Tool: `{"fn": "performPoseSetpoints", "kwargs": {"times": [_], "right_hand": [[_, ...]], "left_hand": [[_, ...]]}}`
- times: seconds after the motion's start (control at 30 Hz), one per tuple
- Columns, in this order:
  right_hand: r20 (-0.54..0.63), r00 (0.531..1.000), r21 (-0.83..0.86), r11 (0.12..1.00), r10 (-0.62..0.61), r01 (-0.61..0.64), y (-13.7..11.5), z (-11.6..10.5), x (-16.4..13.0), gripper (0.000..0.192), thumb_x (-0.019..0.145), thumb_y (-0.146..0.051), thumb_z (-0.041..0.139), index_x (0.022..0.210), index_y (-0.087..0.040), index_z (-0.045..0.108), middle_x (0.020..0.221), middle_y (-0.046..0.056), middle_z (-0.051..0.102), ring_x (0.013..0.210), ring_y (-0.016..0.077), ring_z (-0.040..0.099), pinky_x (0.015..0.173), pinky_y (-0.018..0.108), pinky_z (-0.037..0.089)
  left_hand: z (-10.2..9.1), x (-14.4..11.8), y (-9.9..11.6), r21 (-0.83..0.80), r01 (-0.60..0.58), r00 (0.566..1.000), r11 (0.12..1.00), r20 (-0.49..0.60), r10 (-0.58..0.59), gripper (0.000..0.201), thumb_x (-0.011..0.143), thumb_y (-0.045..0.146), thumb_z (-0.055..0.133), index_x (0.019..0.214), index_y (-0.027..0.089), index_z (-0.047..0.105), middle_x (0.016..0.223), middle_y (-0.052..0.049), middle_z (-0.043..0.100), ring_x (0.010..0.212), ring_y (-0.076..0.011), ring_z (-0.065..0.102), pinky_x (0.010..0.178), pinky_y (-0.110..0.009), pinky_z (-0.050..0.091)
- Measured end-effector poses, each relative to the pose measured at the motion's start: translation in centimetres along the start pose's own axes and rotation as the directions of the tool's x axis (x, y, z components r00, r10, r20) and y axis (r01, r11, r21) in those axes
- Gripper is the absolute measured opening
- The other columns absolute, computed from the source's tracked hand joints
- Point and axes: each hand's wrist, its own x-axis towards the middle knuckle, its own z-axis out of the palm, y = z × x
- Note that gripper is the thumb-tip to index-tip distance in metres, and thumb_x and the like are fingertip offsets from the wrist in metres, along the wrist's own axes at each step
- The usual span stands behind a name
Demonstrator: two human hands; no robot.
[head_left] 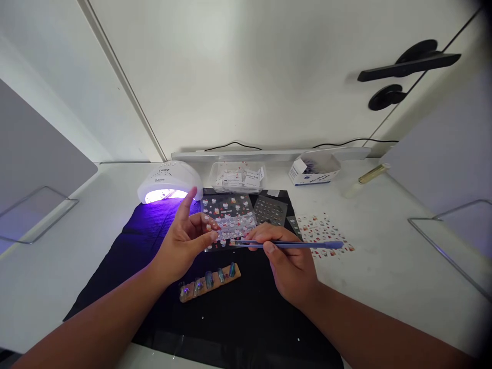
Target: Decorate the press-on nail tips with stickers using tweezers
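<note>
At twelve o'clock on the bench [384, 256], a clear tub [238, 177] held small white packets. At one o'clock from it a white-and-blue box [314, 169] lay on its side, open end up, with dark contents I could not make out. At eleven o'clock a white lamp [169, 182] glowed violet from its mouth, and the light spilled onto the black mat [238, 312] covering the middle of the bench.

The bench was white and backed by a white wall, with a cable running along a ledge at its far edge. Wire stands stood at nine and three o'clock. A gold-capped tube [369, 176] lay at two o'clock. Loose sticker sheets [325, 231] rested off the mat at three o'clock from the hands, and a dark one [271, 209] lay on the mat.

The left hand [184, 241] pinched a clear sticker sheet [230, 225] by its near left edge, fingers closed on it, forefinger raised. The right hand [288, 261] was clamped on a thin blue tool [292, 245], held level, its tip pointing toward nine o'clock and meeting the sheet's near edge just beside the left grip. At six o'clock from the sheet a tan strip [209, 279] carrying five painted nail tips [208, 278] lay on the mat, near both hands but touched by neither.
</note>
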Motion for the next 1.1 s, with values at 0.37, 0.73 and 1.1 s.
{"fn": "performPoseSetpoints", "kwargs": {"times": [0.37, 0.73, 1.1], "right_hand": [[0.090, 0.988, -0.079, 0.988, -0.126, 0.133, -0.25, -0.30, -0.24, 0.020, 0.095, -0.024, 0.054, 0.103, -0.031, 0.071, 0.086, 0.004, 0.069, 0.088, 0.0245, 0.066, 0.084, 0.047, 0.053], [0.196, 0.955, -0.105, 0.964, -0.221, 0.244, -0.77, -0.49, -0.15, 0.024, 0.093, -0.015, 0.053, 0.108, -0.025, 0.070, 0.084, 0.006, 0.069, 0.089, 0.0252, 0.066, 0.080, 0.046, 0.054], [0.212, 0.944, -0.046, 0.963, -0.252, 0.267, -0.61, -0.63, -0.34, 0.027, 0.091, -0.010, 0.053, 0.111, -0.019, 0.069, 0.089, 0.007, 0.068, 0.092, 0.0252, 0.066, 0.082, 0.048, 0.054]], "left_hand": [[-0.20, -0.61, -0.49, 0.267, -0.058, 0.992, 0.962, 0.123, 0.026, 0.026, 0.078, 0.024, 0.077, 0.103, 0.025, 0.072, 0.089, -0.002, 0.064, 0.080, -0.0170, 0.058, 0.075, -0.031, 0.049], [-0.09, -0.88, 0.08, 0.315, -0.086, 0.970, 0.945, 0.241, 0.008, 0.027, 0.080, 0.019, 0.074, 0.106, 0.022, 0.067, 0.085, 0.001, 0.062, 0.074, -0.0123, 0.056, 0.070, -0.025, 0.047], [-0.46, -0.91, -0.11, 0.308, -0.135, 0.960, 0.942, 0.278, 0.047, 0.030, 0.083, 0.016, 0.073, 0.110, 0.026, 0.064, 0.086, 0.004, 0.060, 0.075, -0.0079, 0.056, 0.072, -0.018, 0.047]]}}
